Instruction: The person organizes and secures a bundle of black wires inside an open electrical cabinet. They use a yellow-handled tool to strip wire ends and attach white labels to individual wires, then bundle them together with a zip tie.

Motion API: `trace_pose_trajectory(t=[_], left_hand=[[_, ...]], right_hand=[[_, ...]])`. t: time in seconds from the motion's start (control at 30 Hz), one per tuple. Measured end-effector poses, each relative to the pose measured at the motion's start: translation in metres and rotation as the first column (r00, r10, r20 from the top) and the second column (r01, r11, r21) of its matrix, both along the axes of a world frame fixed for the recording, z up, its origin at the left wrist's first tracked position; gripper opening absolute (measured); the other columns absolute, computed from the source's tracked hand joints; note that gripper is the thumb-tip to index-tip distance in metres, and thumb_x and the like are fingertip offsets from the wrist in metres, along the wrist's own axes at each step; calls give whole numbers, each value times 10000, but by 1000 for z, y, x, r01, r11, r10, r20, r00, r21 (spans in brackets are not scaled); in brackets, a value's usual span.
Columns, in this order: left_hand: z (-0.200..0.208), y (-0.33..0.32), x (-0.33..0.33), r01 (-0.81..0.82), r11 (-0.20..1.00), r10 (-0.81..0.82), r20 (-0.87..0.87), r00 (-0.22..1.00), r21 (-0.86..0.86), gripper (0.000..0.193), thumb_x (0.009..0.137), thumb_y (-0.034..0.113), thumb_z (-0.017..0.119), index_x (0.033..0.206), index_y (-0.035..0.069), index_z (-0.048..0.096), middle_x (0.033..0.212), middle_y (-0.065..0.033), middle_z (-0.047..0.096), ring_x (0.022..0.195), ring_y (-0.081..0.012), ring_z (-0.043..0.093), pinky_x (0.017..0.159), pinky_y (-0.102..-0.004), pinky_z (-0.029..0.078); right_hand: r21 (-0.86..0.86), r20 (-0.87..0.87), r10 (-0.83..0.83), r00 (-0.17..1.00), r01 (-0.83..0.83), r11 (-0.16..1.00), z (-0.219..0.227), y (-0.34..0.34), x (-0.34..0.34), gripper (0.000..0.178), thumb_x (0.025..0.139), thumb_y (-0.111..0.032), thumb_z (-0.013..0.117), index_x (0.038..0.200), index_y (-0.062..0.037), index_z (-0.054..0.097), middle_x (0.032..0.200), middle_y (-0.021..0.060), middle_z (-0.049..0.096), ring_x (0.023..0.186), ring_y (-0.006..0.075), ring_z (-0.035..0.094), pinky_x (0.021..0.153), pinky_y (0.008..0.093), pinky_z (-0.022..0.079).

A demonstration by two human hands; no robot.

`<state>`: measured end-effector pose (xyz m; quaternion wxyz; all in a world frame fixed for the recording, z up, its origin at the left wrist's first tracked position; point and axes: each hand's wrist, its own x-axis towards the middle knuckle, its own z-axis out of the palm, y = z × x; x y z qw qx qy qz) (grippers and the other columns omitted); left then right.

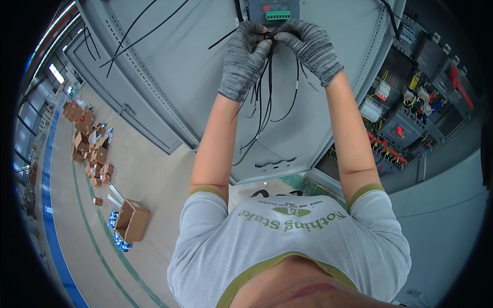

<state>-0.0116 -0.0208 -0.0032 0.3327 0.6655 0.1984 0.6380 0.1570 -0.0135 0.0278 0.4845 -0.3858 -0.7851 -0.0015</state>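
Note:
Both my hands wear grey knitted work gloves and meet at the top middle, in front of a grey cabinet door [190,61]. Between them is a bundle of thin black wires [270,61], whose loose ends hang down the door. My left hand [245,59] pinches the bundle from the left, thumb and fingers closed. From the other side my right hand [310,49] pinches it too, fingertips close to the left thumb. Just above the hands sits a grey device with a green terminal block [278,15]. The exact spot where the fingers grip is partly hidden.
At right, an open electrical cabinet holds breakers [400,131] and coloured wiring. More black wires [126,49] hang at upper left. On the floor at left lie cardboard boxes [87,133] and an open carton [134,220] beside small blue packages [120,241].

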Motion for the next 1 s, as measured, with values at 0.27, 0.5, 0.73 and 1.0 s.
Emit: trace_pose_trajectory(t=[0.27, 0.5, 0.73, 1.0], left_hand=[[10, 0, 4, 42, 999, -42, 6, 999, -20, 193, 867, -51, 554, 1051, -20, 504, 872, -115, 631, 766, -155, 652, 739, -254, 526], [2, 2, 13, -170, 985, 170, 17, 985, 41, 221, 844, -1, 649, 1050, -8, 568, 880, -73, 642, 811, -110, 625, 762, -227, 511], [-2, 10, 22, -277, 958, 274, 48, 961, 74, 167, 844, -19, 643, 1006, -13, 604, 864, -55, 646, 796, -101, 618, 764, -225, 502], [-7, 14, 26, -485, 840, 516, -81, 853, 242, 178, 881, 59, 613, 1048, 12, 652, 855, -63, 673, 772, -104, 620, 725, -239, 492]], right_hand=[[-104, -146, 68, 987, -84, 991, -2, 1, -2, 207, 874, -198, 646, 1010, -46, 681, 851, 56, 688, 757, 138, 625, 740, 283, 506], [-84, -462, 76, 884, -129, 988, -24, 0, 8, 229, 867, -180, 639, 1007, -2, 675, 866, 98, 700, 783, 157, 645, 744, 273, 508], [-293, -512, 84, 855, -266, 918, -16, -6, 7, 219, 886, -168, 631, 1017, 2, 673, 808, 49, 678, 705, 90, 583, 656, 246, 490], [-303, -741, 154, 654, -530, 792, -25, 5, 4, 234, 926, -186, 578, 1075, -18, 643, 824, 30, 680, 705, 89, 591, 628, 221, 476]])
